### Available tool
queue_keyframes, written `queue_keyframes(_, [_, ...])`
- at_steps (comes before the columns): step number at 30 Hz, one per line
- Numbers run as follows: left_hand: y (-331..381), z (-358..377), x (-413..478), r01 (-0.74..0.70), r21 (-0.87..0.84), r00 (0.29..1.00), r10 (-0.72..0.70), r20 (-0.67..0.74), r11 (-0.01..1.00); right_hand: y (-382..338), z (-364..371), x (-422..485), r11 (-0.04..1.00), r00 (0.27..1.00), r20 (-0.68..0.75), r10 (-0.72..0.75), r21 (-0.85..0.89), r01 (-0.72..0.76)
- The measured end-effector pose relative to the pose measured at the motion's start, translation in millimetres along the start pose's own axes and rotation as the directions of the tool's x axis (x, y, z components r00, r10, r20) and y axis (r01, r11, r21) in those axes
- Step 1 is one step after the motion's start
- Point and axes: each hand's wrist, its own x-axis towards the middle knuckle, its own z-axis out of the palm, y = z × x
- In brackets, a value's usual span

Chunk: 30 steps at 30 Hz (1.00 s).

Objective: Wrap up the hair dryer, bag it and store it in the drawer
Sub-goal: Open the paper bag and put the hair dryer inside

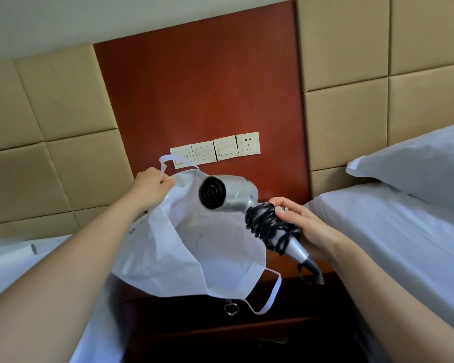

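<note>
A silver hair dryer point(231, 192) hangs in the air with its black cord point(268, 226) wound round the handle. My right hand point(307, 229) grips that handle over the cord, the dark nozzle end pointing left. My left hand point(150, 187) pinches one strap and the rim of a white fabric bag point(194, 252), holding its mouth up beside the dryer's head. The bag hangs down over the dark wooden nightstand, whose drawer point(273, 305) shows a metal ring pull point(231, 309) just under the bag's lower strap. The drawer looks closed.
White beds flank the nightstand, one on the left point(11, 260) and one on the right point(393, 231) with a pillow point(419, 163). A row of wall switches and a socket point(248, 144) sits on the red wooden panel behind.
</note>
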Motion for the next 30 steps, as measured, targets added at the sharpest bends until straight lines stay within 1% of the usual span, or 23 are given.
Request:
queue_keyframes(2, [1,3,0,-0.002,-0.017,1.0,0.001,-0.005,1.0,1,0,-1,0.998,0.996,0.057,0.065,-0.026,-0.063])
queue_keyframes(5, [6,6,-2,-0.03,-0.02,1.0,0.03,-0.005,0.999,5,9,3,0.991,0.983,0.131,0.126,-0.053,-0.12])
queue_keyframes(7, [9,8,-3,-0.069,-0.044,0.998,0.069,0.01,0.997,9,17,9,0.986,0.981,0.116,0.153,-0.078,-0.145])
queue_keyframes(11, [8,8,-9,-0.12,-0.066,0.991,0.123,0.052,0.991,22,31,25,0.967,0.972,-0.038,0.231,-0.097,-0.234])
queue_keyframes(15, [6,-1,-19,-0.101,-0.143,0.98,0.123,0.154,0.985,39,42,44,0.954,0.938,-0.186,0.293,-0.013,-0.3])
queue_keyframes(18, [10,-11,-26,-0.12,-0.144,0.965,0.149,0.215,0.982,52,57,57,0.946,0.907,-0.275,0.321,0.047,-0.32])
queue_keyframes(22, [12,-29,-35,-0.144,-0.142,0.959,0.174,0.224,0.979,75,76,78,0.941,0.874,-0.361,0.324,0.026,-0.338])
queue_keyframes(26, [10,-45,-46,-0.188,-0.13,0.952,0.213,0.221,0.974,106,91,105,0.921,0.822,-0.45,0.35,0.005,-0.389])
queue_keyframes(28, [9,-48,-51,-0.194,-0.136,0.948,0.222,0.228,0.971,128,91,129,0.915,0.801,-0.495,0.335,-0.032,-0.403])
queue_keyframes(30, [11,-49,-55,-0.213,-0.144,0.945,0.241,0.22,0.966,140,96,146,0.911,0.772,-0.544,0.328,-0.033,-0.411])
